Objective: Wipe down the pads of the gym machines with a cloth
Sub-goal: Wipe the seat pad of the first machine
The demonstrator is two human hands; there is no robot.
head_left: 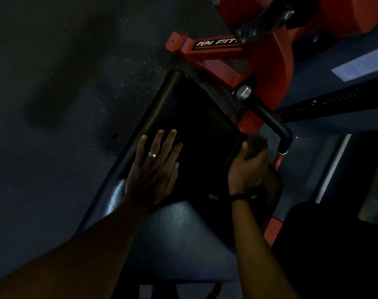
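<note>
A black padded seat (196, 113) of a red gym machine fills the middle of the head view. My left hand (155, 167) lies flat on its left part, fingers straight and spread, a ring on one finger. My right hand (247, 167) grips a dark bunched cloth (256, 146) at the pad's right edge; the cloth is blurred. A second, bluish-black pad (179, 240) lies nearer to me, below both hands.
The red frame (218, 53) of the machine runs behind the pad, with a black bent handle bar (276, 126) and a chrome knob (244, 91) on the right. Dark speckled rubber floor (65, 83) spreads to the left. Another machine's dark panel (334, 104) stands at the right.
</note>
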